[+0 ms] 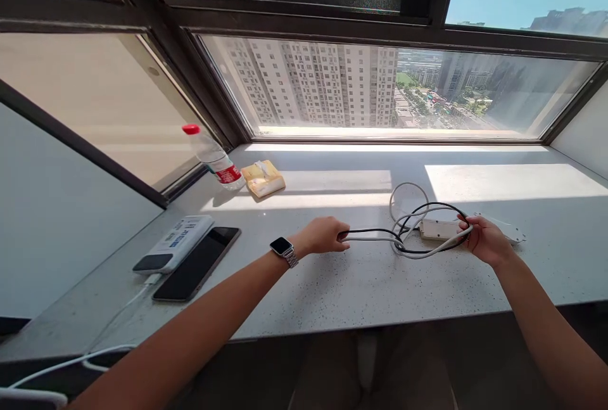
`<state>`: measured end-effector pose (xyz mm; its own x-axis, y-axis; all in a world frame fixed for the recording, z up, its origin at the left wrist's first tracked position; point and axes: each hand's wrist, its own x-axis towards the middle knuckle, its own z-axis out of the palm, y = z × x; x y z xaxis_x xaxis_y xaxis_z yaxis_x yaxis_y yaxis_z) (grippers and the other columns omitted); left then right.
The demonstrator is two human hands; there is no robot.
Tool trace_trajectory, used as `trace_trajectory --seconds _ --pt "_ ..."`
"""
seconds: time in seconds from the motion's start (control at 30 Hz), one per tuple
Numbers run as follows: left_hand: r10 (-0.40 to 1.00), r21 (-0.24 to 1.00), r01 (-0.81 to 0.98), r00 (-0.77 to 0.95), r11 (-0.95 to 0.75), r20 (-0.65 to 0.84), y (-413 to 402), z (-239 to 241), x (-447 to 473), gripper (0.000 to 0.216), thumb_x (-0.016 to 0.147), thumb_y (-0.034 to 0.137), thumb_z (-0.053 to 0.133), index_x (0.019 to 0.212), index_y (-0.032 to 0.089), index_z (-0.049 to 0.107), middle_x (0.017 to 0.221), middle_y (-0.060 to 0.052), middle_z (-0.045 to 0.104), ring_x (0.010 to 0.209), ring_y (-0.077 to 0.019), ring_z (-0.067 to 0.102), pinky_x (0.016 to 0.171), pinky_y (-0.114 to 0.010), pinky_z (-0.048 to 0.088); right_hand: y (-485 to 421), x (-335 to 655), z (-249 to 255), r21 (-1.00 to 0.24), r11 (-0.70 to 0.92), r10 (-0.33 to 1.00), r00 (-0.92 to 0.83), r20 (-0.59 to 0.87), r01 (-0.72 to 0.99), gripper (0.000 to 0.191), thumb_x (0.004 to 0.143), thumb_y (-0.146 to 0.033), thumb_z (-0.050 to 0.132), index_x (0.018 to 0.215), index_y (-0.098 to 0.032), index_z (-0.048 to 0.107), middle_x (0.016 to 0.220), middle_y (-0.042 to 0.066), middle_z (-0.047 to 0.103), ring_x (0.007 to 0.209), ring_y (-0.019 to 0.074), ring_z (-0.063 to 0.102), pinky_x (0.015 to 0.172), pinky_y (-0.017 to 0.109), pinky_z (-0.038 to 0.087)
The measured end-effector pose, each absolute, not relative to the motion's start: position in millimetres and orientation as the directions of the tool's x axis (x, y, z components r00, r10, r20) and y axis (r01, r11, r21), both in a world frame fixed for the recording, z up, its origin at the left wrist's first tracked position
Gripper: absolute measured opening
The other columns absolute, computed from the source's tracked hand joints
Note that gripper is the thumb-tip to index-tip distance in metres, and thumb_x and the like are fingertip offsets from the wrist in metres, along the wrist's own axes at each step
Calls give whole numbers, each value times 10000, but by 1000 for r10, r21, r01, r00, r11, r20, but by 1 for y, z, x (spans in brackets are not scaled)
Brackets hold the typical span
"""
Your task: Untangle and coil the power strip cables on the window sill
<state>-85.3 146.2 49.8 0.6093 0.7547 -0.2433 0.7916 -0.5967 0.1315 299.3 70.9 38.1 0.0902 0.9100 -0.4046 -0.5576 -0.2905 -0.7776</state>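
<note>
Cables [408, 232] looped between clenched left hand [323, 236] and right hand [482, 240]; bottle [213, 158] label unreadable.

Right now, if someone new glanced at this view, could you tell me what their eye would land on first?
Most likely the two hands in the middle of the sill: the left hand and right hand stretch a bundle of black and white cables between them, over a white power strip. Behind, the wide window shows tall apartment blocks. At far left lie a dark phone and a red-capped bottle.
</note>
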Motion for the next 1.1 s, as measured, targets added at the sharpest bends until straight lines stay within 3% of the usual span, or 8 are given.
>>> trace_trajectory --seconds 0.1,0.27,0.47,0.7,0.8,0.9,1.0,1.1 --pt "737 129 780 622 -612 -265 142 44 -97 253 774 357 639 644 193 496 637 -4 599 586 -163 524 515 -266 241 66 309 31 -769 -237 931 87 -354 -593 134 758 -113 540 859 -188 587 580 -39 485 507 112 511 506 243 522" --pt "733 -2 758 630 -652 -258 140 34 -114 342 805 481 652 674 189 534 712 -33 660 650 -191 591 518 -272 204 56 321 18 -781 -145 950 135 -281 -608 96 773 -124 532 830 -195 564 567 -61 359 480 95 435 517 245 509" --pt "704 -106 702 670 -704 -235 140 32 -109 366 791 517 677 676 173 621 792 -80 706 766 -239 654 673 -311 381 50 304 21 -775 -140 953 128 -274 -616 171 893 -313 551 858 -168 636 562 -84 254 409 60 274 399 201 377" --pt "628 66 648 755 -759 -188 106 38 -59 588 663 640 746 1009 174 656 937 -97 716 886 -283 662 879 -408 422 47 267 36 -794 -73 970 142 -197 -603 264 883 -430 599 829 -178 658 551 -83 276 413 61 283 415 214 347" --pt "608 202 647 762 -735 -224 89 33 -29 526 756 590 701 1077 181 621 857 -68 716 791 -246 670 738 -332 449 45 253 39 -815 -25 972 178 -156 -579 268 852 -458 638 827 -192 662 551 -75 315 422 68 327 433 229 355" --pt "618 240 670 742 -703 -260 80 28 -10 305 897 460 575 1005 182 642 789 -68 703 705 -232 657 540 -282 356 42 243 40 -835 4 969 208 -133 -550 281 814 -481 676 836 -201 677 548 -65 365 439 79 381 449 242 377" --pt "601 233 642 766 -731 -226 81 33 -7 289 959 372 464 870 178 658 708 -62 671 630 -206 618 496 -276 282 38 240 39 -867 0 970 209 -120 -498 327 788 -520 692 856 -199 700 546 -49 426 475 101 454 488 267 433" --pt "637 222 649 760 -728 -129 90 52 -14 373 957 443 450 813 168 656 626 -47 623 544 -173 542 485 -265 240 34 245 38 -893 -14 974 197 -115 -450 382 780 -567 687 902 -206 717 597 -24 531 580 133 564 610 296 512"
